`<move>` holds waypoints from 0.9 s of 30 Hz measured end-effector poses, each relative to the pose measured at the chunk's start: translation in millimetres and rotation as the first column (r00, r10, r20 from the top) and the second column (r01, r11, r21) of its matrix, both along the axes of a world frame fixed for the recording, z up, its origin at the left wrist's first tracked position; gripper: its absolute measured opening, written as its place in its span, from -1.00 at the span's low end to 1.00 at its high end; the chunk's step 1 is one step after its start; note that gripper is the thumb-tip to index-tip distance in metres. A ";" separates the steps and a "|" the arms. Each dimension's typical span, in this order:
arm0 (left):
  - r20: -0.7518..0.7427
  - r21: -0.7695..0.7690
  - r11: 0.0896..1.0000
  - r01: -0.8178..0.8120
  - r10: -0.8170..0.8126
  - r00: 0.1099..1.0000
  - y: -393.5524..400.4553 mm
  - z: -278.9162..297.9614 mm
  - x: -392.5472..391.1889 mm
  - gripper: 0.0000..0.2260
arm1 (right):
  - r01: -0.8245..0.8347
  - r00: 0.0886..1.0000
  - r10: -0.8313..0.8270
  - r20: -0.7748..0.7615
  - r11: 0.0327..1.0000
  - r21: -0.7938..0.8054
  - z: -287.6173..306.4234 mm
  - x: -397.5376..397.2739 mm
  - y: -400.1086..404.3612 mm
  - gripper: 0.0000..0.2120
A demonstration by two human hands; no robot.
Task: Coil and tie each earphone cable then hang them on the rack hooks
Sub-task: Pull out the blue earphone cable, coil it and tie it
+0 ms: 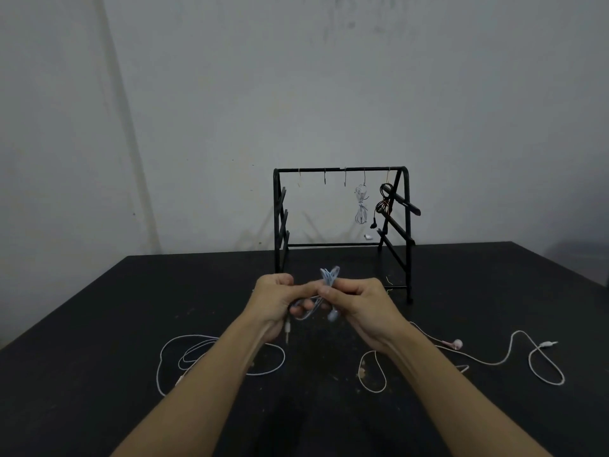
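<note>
1. Nearest on the matt black tabletop (pixel 99 324) lie two loose cables waiting their turn: a thin white earphone cable (pixel 224 357) sprawled in wide loops under the left forearm, and a pale pink-budded earphone cable (pixel 494 361) snaking off to the right. Both are uncoiled, so they probably need the full treatment.
2. Above the table, the left hand (pixel 273 301) has its fingers curled round the lower part of a light blue earphone cable bundle (pixel 326 285), whose metal jack plug (pixel 287 331) dangles below the palm.
3. The right hand (pixel 359 301) pinches the bundle's waist with thumb and fingers, apparently to keep the loops together while the tie is made; one earbud hangs beneath.
4. Behind stands the black metal frame rack (pixel 342 206). Two of its small wire hooks (pixel 345 178) on the right already carry a coiled white earphone set (pixel 361 206) and a coiled black earphone set (pixel 384 202), leaving three left-hand hooks free.
</note>
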State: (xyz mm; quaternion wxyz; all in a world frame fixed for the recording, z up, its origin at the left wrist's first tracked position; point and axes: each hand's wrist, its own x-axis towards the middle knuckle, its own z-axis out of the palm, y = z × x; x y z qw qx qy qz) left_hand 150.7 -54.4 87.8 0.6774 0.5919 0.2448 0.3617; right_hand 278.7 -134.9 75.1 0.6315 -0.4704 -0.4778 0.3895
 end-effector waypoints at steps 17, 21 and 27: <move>-0.190 0.685 0.721 -0.102 0.312 0.931 -14.8 -7.4 10.5 -0.77 | 0.092 0.922 -0.093 -0.376 0.996 -0.019 17.6 -5.9 11.7 -0.83; -0.111 0.513 0.848 -0.132 0.218 0.970 -21.3 -7.0 14.5 -0.75 | 0.050 0.875 -0.098 -0.474 0.992 -0.113 18.6 -10.3 16.2 -0.87; -0.058 0.308 0.946 -0.104 0.128 0.990 -23.4 -5.1 12.4 -0.78 | 0.097 0.952 -0.182 -0.245 0.942 -0.322 25.9 -10.0 12.9 -0.93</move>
